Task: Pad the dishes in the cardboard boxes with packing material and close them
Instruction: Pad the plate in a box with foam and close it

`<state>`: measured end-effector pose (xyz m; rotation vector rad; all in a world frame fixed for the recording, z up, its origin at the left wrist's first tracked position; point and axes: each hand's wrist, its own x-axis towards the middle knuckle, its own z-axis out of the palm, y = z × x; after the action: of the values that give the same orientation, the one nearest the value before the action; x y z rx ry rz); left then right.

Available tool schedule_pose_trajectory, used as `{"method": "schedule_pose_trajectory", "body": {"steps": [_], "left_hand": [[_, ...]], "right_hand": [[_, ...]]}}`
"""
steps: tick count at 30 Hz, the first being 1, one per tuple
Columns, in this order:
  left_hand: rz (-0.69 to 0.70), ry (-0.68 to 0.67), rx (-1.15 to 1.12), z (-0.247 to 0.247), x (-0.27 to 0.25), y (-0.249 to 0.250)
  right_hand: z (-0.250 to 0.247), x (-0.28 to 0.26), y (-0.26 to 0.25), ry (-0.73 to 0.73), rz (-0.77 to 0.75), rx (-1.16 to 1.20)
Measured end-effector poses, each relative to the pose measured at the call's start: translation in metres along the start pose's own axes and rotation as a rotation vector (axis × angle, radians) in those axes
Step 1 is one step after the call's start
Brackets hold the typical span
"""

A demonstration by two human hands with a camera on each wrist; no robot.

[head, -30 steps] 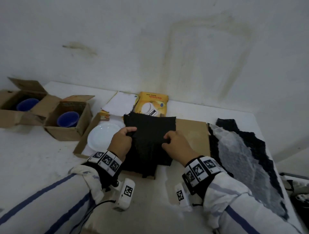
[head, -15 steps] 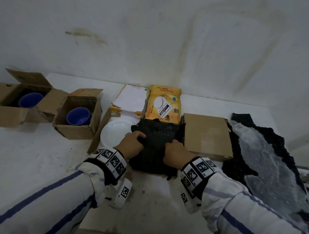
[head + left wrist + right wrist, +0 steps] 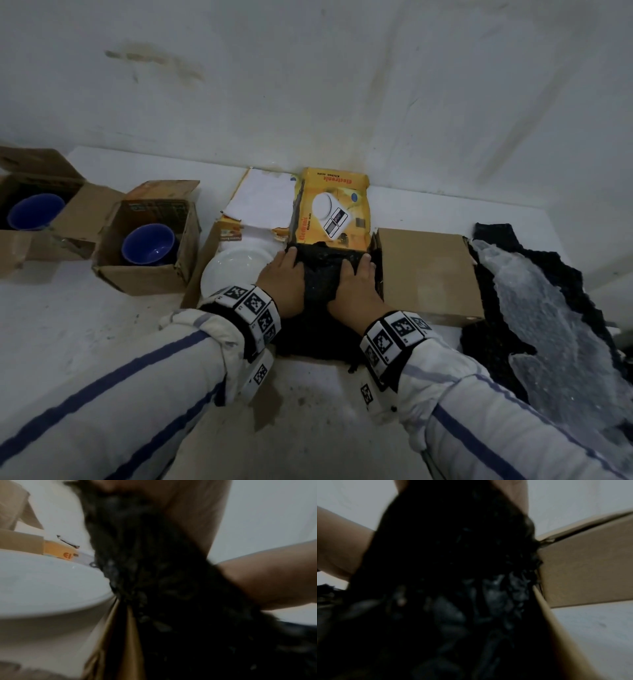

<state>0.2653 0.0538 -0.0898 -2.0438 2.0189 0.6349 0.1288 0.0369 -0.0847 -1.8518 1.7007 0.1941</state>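
Observation:
A bunched sheet of black padding [image 3: 322, 272] lies at the table's middle, just in front of a yellow box. My left hand [image 3: 282, 281] grips its left side and my right hand [image 3: 354, 287] its right side, both low on it. In the left wrist view the black padding [image 3: 163, 588] runs up between my fingers and thumb, and it fills the right wrist view [image 3: 453, 588] too. A white plate [image 3: 236, 270] sits in an open flat cardboard box [image 3: 203, 263] directly left of the padding, and its plate rim [image 3: 42, 581] touches the padding. A brown cardboard panel [image 3: 424, 270] lies to the right.
Two small open cardboard boxes [image 3: 144, 281] [image 3: 20, 246] at the left each hold a blue bowl [image 3: 149, 243] [image 3: 34, 210]. A yellow kitchen-scale box [image 3: 330, 209] stands against the wall. Loose black and clear bubble wrap [image 3: 548, 325] covers the table's right end.
Both hands have pushed the black padding forward and down. It went from a spread sheet to a tighter bundle against the yellow box, uncovering the brown cardboard on the right.

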Motion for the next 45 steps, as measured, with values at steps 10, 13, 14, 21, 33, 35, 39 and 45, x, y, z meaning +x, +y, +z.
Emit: {"method": "schedule_pose_trajectory", "body": {"steps": [10,13,14,21,33,35,39,45], "left_hand": [[0.031,-0.038,0.168,0.0,0.012,0.003],[0.046,-0.056,0.175,0.0,0.014,0.001],[0.048,-0.062,0.174,0.001,0.014,0.0],[0.061,-0.061,0.086,0.006,0.015,-0.006],[-0.028,-0.169,-0.147,-0.015,-0.016,-0.022],[0.01,-0.262,-0.043,-0.015,-0.019,-0.021],[0.069,-0.279,0.114,-0.012,-0.022,-0.013],[0.102,-0.196,0.192,-0.004,-0.023,-0.001]], "right_hand": [[-0.002,0.015,-0.003,-0.023,0.046,0.114],[-0.006,0.019,-0.001,-0.007,0.051,0.149],[-0.008,0.02,-0.001,-0.006,0.058,0.153],[-0.03,0.024,-0.001,-0.038,0.064,0.086],[-0.059,-0.028,0.005,-0.295,-0.283,-0.466],[-0.052,-0.034,0.007,-0.378,-0.298,-0.566],[-0.036,-0.037,0.013,-0.414,-0.307,-0.622],[-0.019,-0.035,0.015,-0.323,-0.321,-0.636]]}}
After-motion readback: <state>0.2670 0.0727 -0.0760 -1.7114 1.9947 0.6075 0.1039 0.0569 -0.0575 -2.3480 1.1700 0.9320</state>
